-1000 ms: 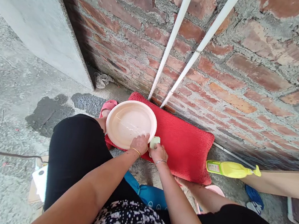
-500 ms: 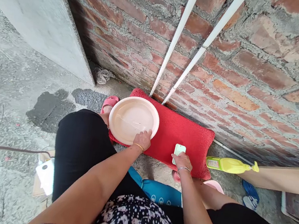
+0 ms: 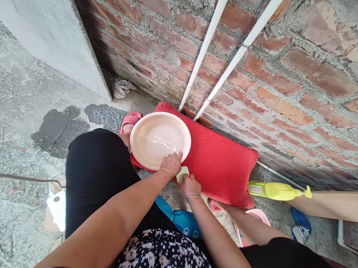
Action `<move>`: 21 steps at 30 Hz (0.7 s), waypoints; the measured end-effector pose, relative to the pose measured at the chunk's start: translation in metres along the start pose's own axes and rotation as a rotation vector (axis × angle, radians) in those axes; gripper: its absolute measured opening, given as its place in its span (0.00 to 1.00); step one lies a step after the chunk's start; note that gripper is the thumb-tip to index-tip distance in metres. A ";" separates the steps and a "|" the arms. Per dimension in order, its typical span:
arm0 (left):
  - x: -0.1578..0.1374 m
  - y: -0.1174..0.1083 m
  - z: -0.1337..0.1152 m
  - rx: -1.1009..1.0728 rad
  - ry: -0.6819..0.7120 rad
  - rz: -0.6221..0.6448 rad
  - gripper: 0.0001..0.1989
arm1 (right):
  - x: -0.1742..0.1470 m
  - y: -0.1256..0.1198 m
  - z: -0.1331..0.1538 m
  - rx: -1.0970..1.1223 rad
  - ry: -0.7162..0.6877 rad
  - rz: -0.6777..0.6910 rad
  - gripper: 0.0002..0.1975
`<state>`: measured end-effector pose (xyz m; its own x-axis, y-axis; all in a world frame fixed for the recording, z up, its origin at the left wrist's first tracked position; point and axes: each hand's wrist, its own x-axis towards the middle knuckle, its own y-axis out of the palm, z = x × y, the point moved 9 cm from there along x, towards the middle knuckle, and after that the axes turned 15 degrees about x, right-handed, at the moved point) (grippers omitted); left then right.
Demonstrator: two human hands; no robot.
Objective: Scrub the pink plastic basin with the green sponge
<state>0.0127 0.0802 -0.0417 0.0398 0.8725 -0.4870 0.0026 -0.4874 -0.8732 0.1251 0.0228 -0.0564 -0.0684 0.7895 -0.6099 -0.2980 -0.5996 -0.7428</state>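
Left hand [image 3: 171, 163] seemingly clamped on one basin [image 3: 153, 136]; right hand [image 3: 190, 185] clamped on one green block [image 3: 182, 173]

Red mat [image 3: 221, 166] — a pale pink basin [image 3: 139, 145] on it.

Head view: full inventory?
Brick wall: 1, red-grey, ahead
Pipes: 2, white, along wall
Slab: 1, grey, left
Cloth: 1, greyish, beside slab
Mat: 1, red, by wall
Basin: 1, pale pink, on mat
Flat item: 1, pale green, beside basin
Bottle: 1, yellow, beside mat
Board: 1, tan, right
Cable: 1, brown, left
Unclear item: 1, blue, lower centre
Sandals: 2, pink, near mat
Left hand: 1, bare, on basin
Right hand: 1, bare, holding flat item
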 end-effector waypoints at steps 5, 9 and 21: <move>0.001 0.001 0.000 -0.013 -0.003 -0.014 0.26 | -0.003 -0.011 -0.043 -0.021 0.111 0.018 0.26; 0.001 0.000 -0.001 -0.014 0.011 -0.012 0.27 | -0.010 -0.025 -0.089 -0.012 0.258 0.033 0.26; 0.002 0.002 0.000 -0.013 0.004 0.002 0.27 | 0.001 -0.002 -0.014 0.031 0.052 0.024 0.23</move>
<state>0.0133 0.0806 -0.0442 0.0441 0.8714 -0.4885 0.0157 -0.4895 -0.8718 0.1389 0.0225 -0.0593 -0.0267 0.7663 -0.6419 -0.3261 -0.6137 -0.7191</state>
